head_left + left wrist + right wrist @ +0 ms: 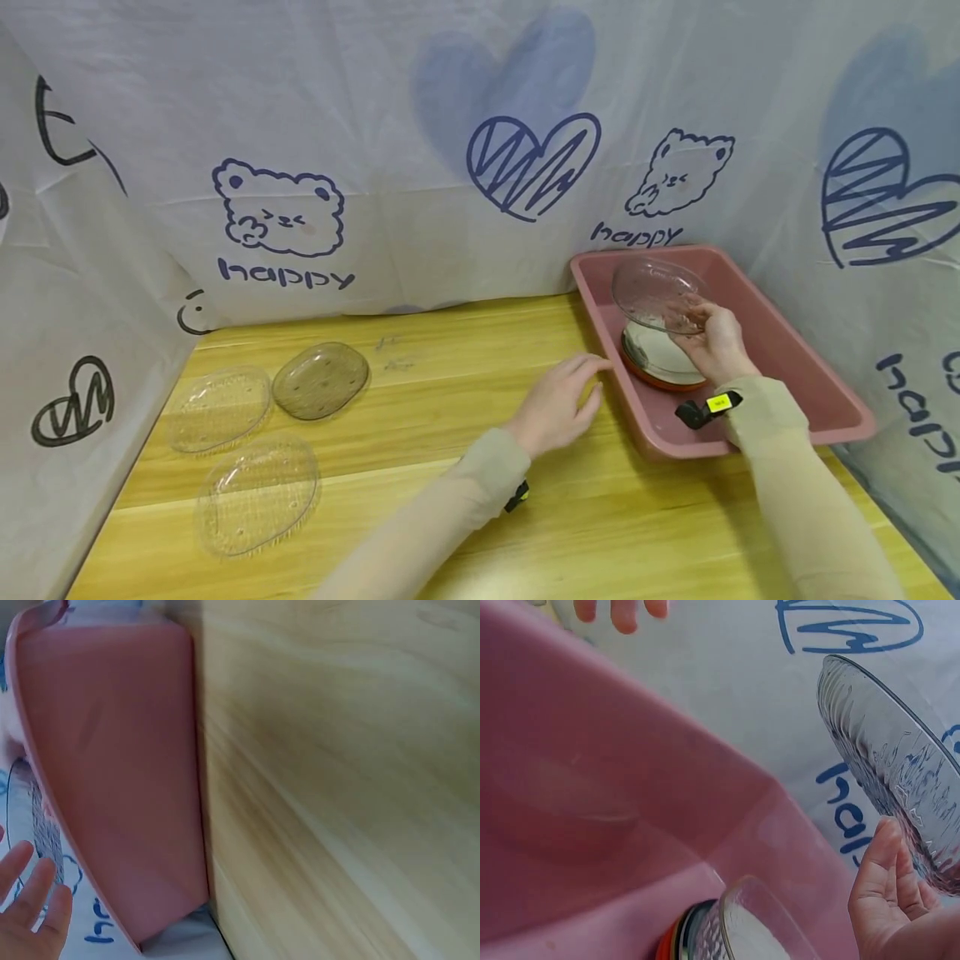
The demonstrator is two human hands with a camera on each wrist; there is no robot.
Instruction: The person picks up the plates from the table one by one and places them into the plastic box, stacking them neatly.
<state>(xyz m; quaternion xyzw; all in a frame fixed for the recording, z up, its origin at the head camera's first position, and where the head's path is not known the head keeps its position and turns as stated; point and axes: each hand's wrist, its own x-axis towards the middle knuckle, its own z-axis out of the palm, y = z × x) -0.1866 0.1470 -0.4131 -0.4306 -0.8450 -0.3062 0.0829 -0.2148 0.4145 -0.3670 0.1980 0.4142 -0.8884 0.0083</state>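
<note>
My right hand (pixel 722 343) pinches the edge of a clear textured glass dish (pixel 651 287), holding it tilted over the pink basin (pixel 810 400). In the right wrist view, thumb and fingers grip the lower rim of the dish (pixel 877 742). Under it, inside the basin, lies a stack of dishes (pixel 663 354) with a pale surface and an orange edge low down. A clear dish (pixel 718 934) tops that stack in the right wrist view. My left hand (pixel 558 404) is beside the basin's left rim, fingers loosely extended and holding nothing; whether the fingertips touch the rim I cannot tell.
On the wooden table's (pixel 435 367) left side lie a brownish glass dish (pixel 321 382) and two clear dishes, one behind (pixel 219 408) and one nearer (pixel 258 497). White printed cloth (pixel 420 250) hangs behind and at both sides, close to the basin.
</note>
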